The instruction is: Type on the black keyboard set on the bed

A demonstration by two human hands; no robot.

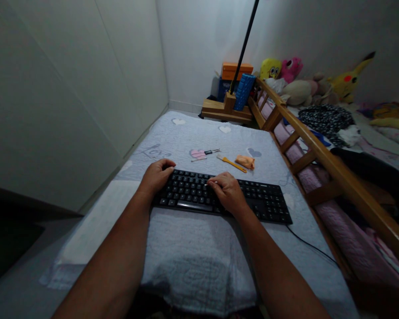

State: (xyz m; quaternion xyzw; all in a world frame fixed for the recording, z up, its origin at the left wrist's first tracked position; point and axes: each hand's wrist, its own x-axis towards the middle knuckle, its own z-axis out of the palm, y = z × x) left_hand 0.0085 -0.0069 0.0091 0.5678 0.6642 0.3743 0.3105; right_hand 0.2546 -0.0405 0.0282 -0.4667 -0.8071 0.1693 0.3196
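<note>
A black keyboard (193, 191) lies flat on the bedspread, its cable leaving toward the right. Wrapped around its left end is my left hand (157, 176), with the thumb near the top corner. My right hand (228, 190) rests over the middle keys and pinches a thin white cotton swab (206, 184), whose tip points left at the keys. Beyond the keyboard lie another cotton swab (198, 160), a dark-handled tool with a metal tip (213, 151), a yellow brush (233, 164) and a crumpled orange cloth (245, 161).
The pale blue bedspread (193, 239) has heart prints. A wooden bed rail (319, 159) runs along the right, with plush toys (299, 91) and clothes behind it. At the far end stand a wooden base with a black pole (244, 44), a blue roller (244, 92) and an orange box (236, 71).
</note>
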